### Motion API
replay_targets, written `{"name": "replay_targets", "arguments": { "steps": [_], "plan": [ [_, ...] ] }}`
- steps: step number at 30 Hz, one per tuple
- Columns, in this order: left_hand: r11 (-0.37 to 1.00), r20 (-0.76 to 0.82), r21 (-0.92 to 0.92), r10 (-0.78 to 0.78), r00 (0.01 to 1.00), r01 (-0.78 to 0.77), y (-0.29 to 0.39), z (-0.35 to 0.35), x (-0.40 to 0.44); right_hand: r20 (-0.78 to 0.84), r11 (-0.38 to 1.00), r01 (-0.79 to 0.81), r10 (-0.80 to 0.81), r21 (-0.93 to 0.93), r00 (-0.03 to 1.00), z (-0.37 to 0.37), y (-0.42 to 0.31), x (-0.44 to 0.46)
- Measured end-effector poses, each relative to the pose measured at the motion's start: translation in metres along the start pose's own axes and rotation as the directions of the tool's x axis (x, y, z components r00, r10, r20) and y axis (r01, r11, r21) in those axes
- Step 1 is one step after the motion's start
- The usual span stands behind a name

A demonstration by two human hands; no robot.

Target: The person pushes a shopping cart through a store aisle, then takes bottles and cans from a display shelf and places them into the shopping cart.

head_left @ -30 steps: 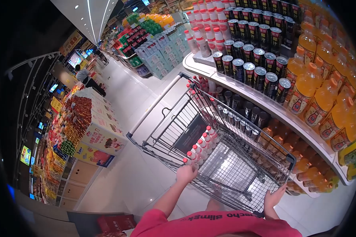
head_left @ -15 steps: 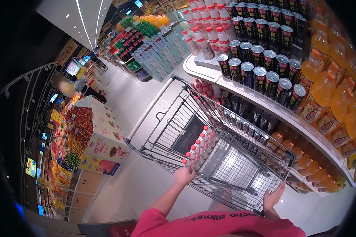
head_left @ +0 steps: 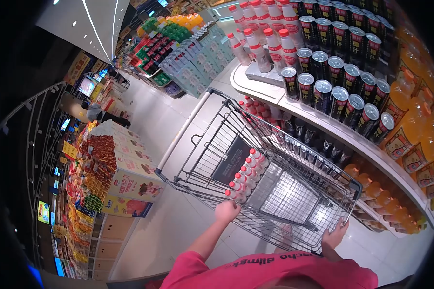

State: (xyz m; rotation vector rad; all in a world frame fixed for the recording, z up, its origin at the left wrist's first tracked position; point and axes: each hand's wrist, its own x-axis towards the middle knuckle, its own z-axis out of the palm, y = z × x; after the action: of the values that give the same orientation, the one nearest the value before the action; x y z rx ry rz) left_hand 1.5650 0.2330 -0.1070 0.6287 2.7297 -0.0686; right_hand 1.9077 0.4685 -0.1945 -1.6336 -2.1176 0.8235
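A metal shopping cart [head_left: 270,228] stands across the middle of the view, its long side toward me. My left hand [head_left: 227,211] is closed around the cart's near rim, close to the red-capped bottles [head_left: 246,177] grouped inside against the handle end. At the cart's lower right corner, my right hand [head_left: 334,235] rests on the rim with its fingers partly bent round it; part of them lies behind the wire. A dark panel [head_left: 233,159] sits at the cart's handle end, and the light handle bar [head_left: 185,131] is farther left.
A curved white shelf [head_left: 323,119] borders the cart's far side, with dark cans [head_left: 323,93], red-capped white bottles [head_left: 275,48] and orange drink bottles [head_left: 404,101]. Snack displays [head_left: 97,166] line the left. A person [head_left: 95,113] bends over beyond them. Stacked drinks [head_left: 190,67] stand farther back.
The cans and orange bottles have shifted right and down in view, while the left display sits slightly lower. Both hands remain on the cart. The distant person is bent farther forward.
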Motion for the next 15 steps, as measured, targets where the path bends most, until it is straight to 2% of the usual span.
{"name": "replay_targets", "arguments": {
  "steps": [2, 5, 8, 10, 11, 12, 13, 14, 15],
  "plan": [
    [1.000, -0.011, 0.018, 0.013, 1.000, -0.013, -0.012, -0.009, 0.011, -0.012, 0.999, 0.026, -0.027, -0.045, 1.000, 0.002, -0.021, -0.006],
    [0.997, -0.020, 0.078, 0.013, 1.000, -0.011, -0.031, -0.014, 0.030, 0.073, 0.998, -0.052, 0.051, 0.017, 0.996, -0.004, -0.056, -0.013],
    [0.996, -0.037, 0.084, 0.009, 0.999, -0.006, -0.042, -0.009, 0.040, 0.079, 0.992, 0.036, -0.046, 0.124, 0.996, -0.001, -0.059, -0.020],
    [0.999, -0.076, 0.041, 0.004, 0.997, -0.001, -0.047, -0.011, 0.042, 0.139, 0.992, 0.069, -0.083, 0.106, 0.987, 0.011, -0.052, -0.022],
    [1.000, -0.212, -0.003, -0.013, 0.977, 0.013, -0.038, -0.005, 0.035, 0.182, 0.990, 0.078, -0.099, 0.118, 0.978, 0.013, -0.046, -0.023],
    [0.999, -0.252, -0.038, -0.047, 0.967, 0.038, -0.022, 0.006, 0.024, 0.229, 0.988, 0.090, -0.117, 0.127, 0.966, 0.012, -0.037, -0.026],
    [0.994, -0.258, -0.106, -0.037, 0.965, 0.010, 0.003, 0.028, 0.010, 0.370, 0.994, 0.079, -0.100, 0.072, 0.923, 0.008, -0.023, -0.019],
    [0.994, -0.312, -0.065, 0.059, 0.948, -0.084, 0.018, 0.049, -0.006, 0.409, 0.976, 0.170, -0.211, 0.135, 0.888, -0.002, -0.021, -0.017],
    [0.982, -0.341, -0.093, 0.121, 0.932, -0.162, 0.038, 0.064, -0.027, 0.441, 0.969, 0.207, -0.247, 0.137, 0.863, -0.011, -0.024, -0.015]
  ]
}}
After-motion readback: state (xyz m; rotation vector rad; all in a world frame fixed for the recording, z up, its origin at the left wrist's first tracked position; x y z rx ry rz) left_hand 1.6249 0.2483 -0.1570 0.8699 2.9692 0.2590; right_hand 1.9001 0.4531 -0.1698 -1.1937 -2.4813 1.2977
